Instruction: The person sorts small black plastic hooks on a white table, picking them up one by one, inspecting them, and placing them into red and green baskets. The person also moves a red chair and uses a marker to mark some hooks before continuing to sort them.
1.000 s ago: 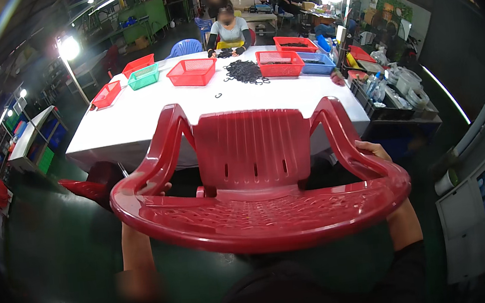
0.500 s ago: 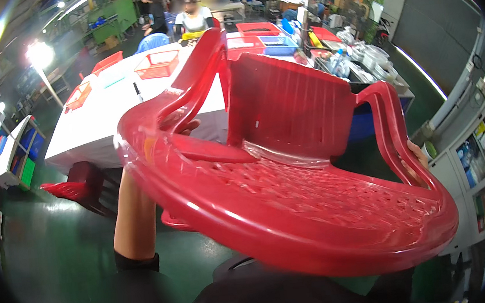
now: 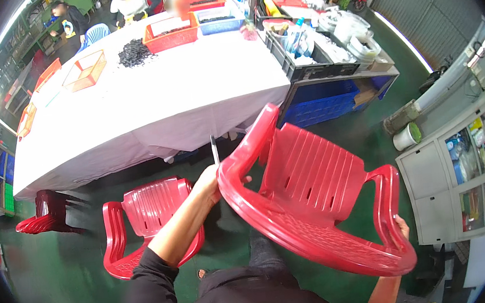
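Note:
A red plastic armchair (image 3: 315, 174) is held off the floor in front of me, tilted, its slatted backrest on the far side. My left hand (image 3: 207, 184) is closed round its left armrest. A slim pen-like stick (image 3: 215, 151) rises beside that hand; whether the fingers grip it too, I cannot tell. On the right, my right hand (image 3: 402, 227) grips the other armrest, its fingers partly hidden behind the plastic. Under my left forearm stand stacked red armchairs (image 3: 153, 209) on the green floor.
A long table with a white cloth (image 3: 162, 104) lies ahead, bearing orange baskets (image 3: 170, 37) and a pile of black pieces (image 3: 135, 54). Grey crates (image 3: 310, 69) stand at its right end. Dark red stools (image 3: 50, 211) are left; a cabinet (image 3: 433, 191) is right. Two people are beyond the table.
The armchair has moved lower, farther from my view and to the right, held by both hands. My view has shifted, bringing the stacked chairs and the black pile into sight.

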A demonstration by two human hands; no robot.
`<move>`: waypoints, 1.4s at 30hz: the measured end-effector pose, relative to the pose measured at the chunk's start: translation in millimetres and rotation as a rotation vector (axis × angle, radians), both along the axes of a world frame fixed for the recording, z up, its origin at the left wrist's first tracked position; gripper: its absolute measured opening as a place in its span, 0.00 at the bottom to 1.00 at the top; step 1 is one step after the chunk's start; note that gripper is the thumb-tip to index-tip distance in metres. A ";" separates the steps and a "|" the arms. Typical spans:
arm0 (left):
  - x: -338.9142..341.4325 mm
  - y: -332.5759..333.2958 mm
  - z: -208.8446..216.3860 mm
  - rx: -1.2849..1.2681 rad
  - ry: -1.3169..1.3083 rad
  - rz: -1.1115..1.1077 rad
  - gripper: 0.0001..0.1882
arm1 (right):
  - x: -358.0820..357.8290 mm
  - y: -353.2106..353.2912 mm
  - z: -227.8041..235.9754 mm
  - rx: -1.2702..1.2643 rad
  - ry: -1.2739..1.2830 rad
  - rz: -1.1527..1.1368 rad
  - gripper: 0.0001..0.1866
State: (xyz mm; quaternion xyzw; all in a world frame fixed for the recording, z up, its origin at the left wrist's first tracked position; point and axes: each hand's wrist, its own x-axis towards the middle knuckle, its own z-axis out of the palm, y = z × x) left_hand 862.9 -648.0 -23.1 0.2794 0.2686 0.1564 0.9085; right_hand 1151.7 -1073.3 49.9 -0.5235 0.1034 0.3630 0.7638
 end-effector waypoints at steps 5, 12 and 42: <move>51.2 6.6 -102.3 -0.142 0.128 0.175 0.15 | 100.6 59.6 -88.0 -0.079 0.029 0.082 0.13; 25.7 16.4 -210.5 -0.399 0.141 0.376 0.19 | 190.6 151.4 -209.1 -0.201 0.043 0.455 0.20; 51.1 -62.7 -375.6 -0.227 0.646 0.539 0.17 | 316.2 270.4 -420.0 -0.708 -0.375 0.942 0.26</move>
